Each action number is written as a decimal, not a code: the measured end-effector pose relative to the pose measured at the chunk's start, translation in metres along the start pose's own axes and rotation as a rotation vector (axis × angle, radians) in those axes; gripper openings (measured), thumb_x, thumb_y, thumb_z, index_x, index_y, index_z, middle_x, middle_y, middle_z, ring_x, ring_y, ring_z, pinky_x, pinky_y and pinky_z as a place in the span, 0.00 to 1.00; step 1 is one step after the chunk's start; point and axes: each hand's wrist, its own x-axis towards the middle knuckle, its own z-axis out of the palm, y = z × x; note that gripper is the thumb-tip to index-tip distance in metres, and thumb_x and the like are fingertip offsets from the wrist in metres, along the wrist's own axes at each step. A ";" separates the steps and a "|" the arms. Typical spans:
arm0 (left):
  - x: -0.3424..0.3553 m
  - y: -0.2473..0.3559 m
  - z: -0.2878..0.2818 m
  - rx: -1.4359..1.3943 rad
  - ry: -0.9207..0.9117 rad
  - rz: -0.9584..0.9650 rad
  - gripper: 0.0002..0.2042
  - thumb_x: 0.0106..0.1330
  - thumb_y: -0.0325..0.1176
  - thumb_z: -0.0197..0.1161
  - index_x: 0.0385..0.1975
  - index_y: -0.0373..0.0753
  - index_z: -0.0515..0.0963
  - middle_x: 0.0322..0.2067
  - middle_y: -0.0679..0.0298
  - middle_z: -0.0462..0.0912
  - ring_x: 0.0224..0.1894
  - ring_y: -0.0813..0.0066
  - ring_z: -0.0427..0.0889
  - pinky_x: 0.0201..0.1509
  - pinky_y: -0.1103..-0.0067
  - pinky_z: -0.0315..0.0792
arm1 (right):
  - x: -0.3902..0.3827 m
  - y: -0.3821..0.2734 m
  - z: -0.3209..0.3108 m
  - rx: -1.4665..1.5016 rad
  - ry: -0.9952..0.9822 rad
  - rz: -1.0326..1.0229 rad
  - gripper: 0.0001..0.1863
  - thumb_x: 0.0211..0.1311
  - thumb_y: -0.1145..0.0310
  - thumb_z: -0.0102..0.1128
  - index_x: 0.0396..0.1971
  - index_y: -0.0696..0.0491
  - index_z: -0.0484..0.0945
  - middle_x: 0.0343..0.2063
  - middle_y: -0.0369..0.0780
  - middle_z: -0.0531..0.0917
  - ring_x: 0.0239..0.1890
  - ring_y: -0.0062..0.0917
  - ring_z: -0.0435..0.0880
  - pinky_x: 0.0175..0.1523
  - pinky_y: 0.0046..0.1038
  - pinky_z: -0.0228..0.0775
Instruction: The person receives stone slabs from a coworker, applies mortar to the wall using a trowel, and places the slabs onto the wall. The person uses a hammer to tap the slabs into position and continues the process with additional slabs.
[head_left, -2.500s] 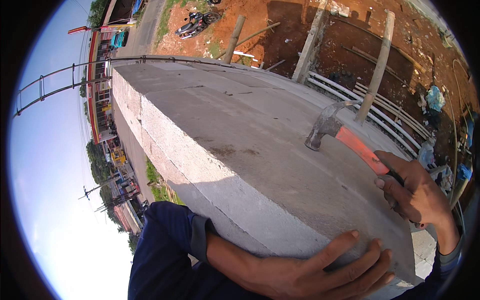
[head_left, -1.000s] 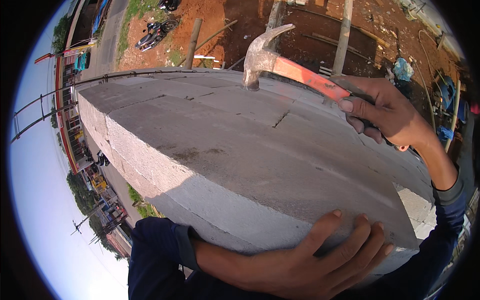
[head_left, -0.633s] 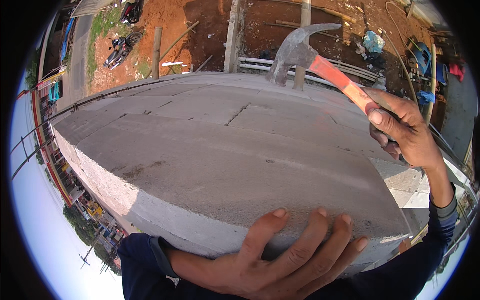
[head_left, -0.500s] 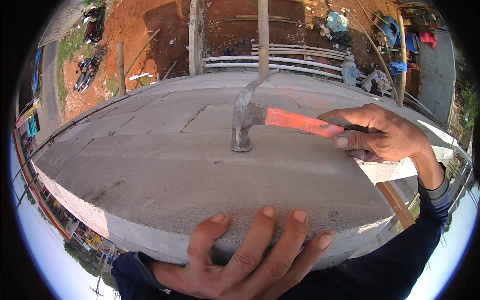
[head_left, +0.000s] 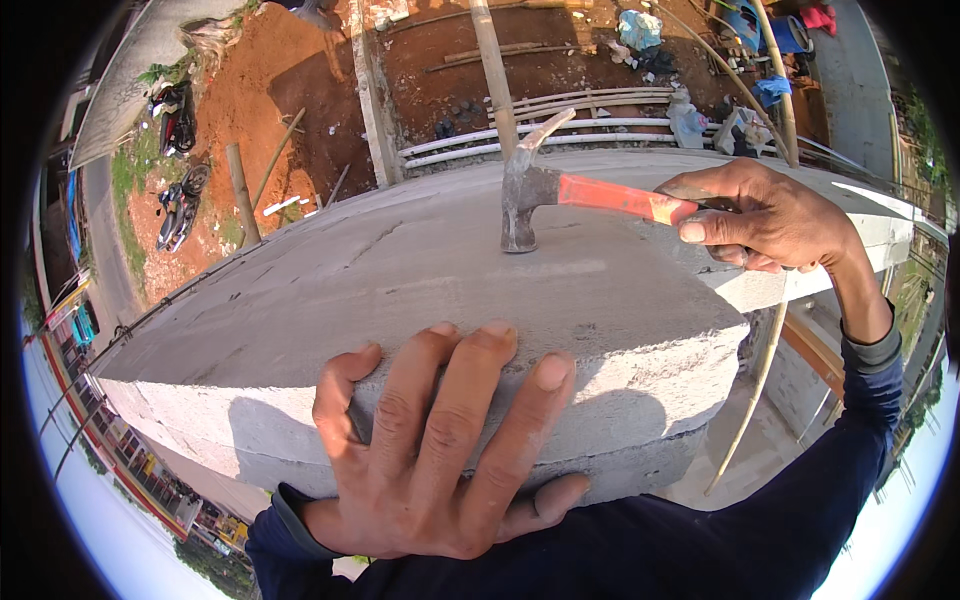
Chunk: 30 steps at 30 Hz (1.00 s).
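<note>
A claw hammer (head_left: 610, 197) with a worn grey head and an orange-red handle is in my right hand (head_left: 775, 220), the fingers wrapped round the handle's end. Its striking face is down at the top of a pale grey masonry block (head_left: 330, 300), claw pointing up; whether it touches cannot be told. My left hand (head_left: 430, 440) lies over the block's near edge. Its fingers are spread, with the tips on the top rim and the thumb lower against the front side. Nothing is in that hand.
More blockwork (head_left: 830, 240) continues on the right, above a drop where a bamboo pole (head_left: 750, 400) and a wooden beam (head_left: 812, 350) show. Beyond the wall lie red soil (head_left: 240, 90), white pipes (head_left: 550, 137) and an upright pole (head_left: 495, 70). Motorcycles (head_left: 180, 210) stand at far left.
The view has tilted, showing more of the block's front side. The hammer now sits farther from the near edge and more to the right. My left hand's thumb has come into sight.
</note>
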 end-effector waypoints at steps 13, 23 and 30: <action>-0.003 -0.025 0.021 0.047 0.255 0.098 0.32 0.69 0.45 0.61 0.71 0.37 0.73 0.63 0.48 0.78 0.64 0.50 0.76 0.69 0.58 0.62 | -0.106 0.004 0.122 0.252 1.106 -0.789 0.24 0.72 0.71 0.69 0.66 0.55 0.76 0.43 0.30 0.80 0.39 0.10 0.76 0.41 0.17 0.70; 0.004 -0.031 0.030 0.040 0.329 0.099 0.28 0.77 0.48 0.61 0.68 0.35 0.75 0.64 0.47 0.78 0.67 0.48 0.75 0.73 0.57 0.61 | -0.089 0.053 0.277 1.007 1.275 -0.634 0.20 0.80 0.54 0.61 0.42 0.59 0.82 0.18 0.25 0.65 0.17 0.08 0.59 0.21 0.19 0.47; -0.041 -0.065 -0.006 0.075 0.206 -0.098 0.40 0.71 0.65 0.62 0.69 0.36 0.75 0.67 0.46 0.76 0.72 0.47 0.72 0.78 0.43 0.50 | -0.134 0.021 0.319 0.684 1.442 -0.687 0.19 0.80 0.58 0.61 0.47 0.63 0.83 0.22 0.27 0.71 0.23 0.09 0.64 0.27 0.18 0.53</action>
